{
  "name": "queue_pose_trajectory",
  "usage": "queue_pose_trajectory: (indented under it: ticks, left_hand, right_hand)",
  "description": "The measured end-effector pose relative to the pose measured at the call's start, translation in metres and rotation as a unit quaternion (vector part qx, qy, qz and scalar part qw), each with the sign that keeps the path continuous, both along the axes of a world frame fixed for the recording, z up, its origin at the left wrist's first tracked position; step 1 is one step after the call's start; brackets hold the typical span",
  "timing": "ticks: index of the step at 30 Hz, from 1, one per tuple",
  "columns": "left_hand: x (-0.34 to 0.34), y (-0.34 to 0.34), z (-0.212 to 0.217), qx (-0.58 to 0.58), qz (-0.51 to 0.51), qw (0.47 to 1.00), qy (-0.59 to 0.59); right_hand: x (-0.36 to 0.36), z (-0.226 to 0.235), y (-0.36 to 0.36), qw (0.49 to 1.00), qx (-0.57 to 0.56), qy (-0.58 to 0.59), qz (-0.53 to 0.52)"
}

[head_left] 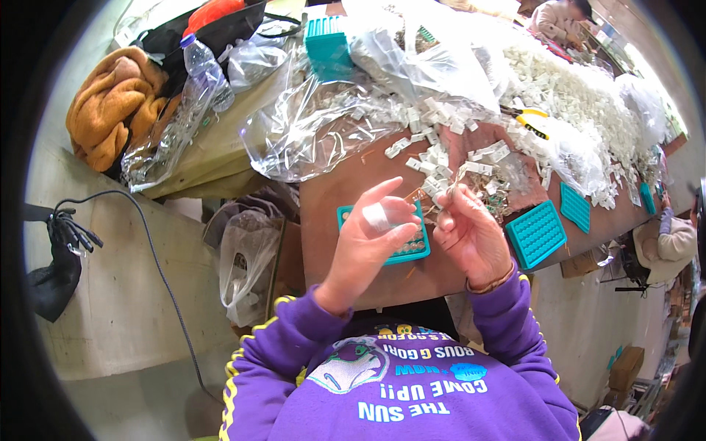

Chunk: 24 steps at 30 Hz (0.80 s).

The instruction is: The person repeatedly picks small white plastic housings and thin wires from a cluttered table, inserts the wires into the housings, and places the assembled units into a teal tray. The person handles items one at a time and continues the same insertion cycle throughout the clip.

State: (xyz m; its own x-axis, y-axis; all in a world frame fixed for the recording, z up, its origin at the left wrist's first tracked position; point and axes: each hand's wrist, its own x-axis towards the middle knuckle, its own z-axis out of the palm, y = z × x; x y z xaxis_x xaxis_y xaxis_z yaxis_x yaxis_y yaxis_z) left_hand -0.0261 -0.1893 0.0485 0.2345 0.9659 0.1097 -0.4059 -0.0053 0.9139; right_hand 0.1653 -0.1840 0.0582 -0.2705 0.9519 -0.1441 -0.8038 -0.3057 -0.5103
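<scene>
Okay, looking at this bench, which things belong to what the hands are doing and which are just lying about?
In use:
left hand
right hand, small white part pinched in its fingers
teal grid tray
loose white plastic parts

Lying about:
water bottle
orange cloth
yellow-handled pliers
spare teal trays

view: head, single fisheye, worn on person's head
facing: steeply down and forward over purple sweatshirt (412, 389) to brown worktable (331, 213)
near: left hand (368, 242) and right hand (471, 235) close under lens, mid-frame, above teal tray (412, 250)
far: heap of white plastic parts (581, 95) runs to upper right; another person (559, 18) at top edge
left side: concrete floor (110, 294), black cable (158, 257)
distortion: table edges bend toward rim, dark corners
shared: one view only, no overlap to report
</scene>
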Motion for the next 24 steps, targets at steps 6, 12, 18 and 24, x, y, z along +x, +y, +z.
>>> queue_pose_trajectory:
  ticks: [6,12,18,24]
  left_hand:
    - [0.0,-0.014,-0.006,0.12,0.191,0.973,0.044]
    - [-0.002,-0.013,-0.006,0.027,0.205,0.978,0.012]
    - [0.016,-0.022,-0.011,0.046,0.205,0.976,0.065]
    - [0.003,-0.021,-0.007,-0.207,-0.009,0.932,-0.297]
  right_hand:
    - [-0.026,-0.007,-0.023,0.998,-0.059,0.006,0.028]
    - [-0.033,0.003,-0.019,0.696,0.3,-0.569,-0.319]
    - [-0.037,0.005,-0.014,0.497,0.464,-0.681,-0.272]
    - [-0.032,0.002,-0.019,0.734,0.297,-0.587,-0.168]
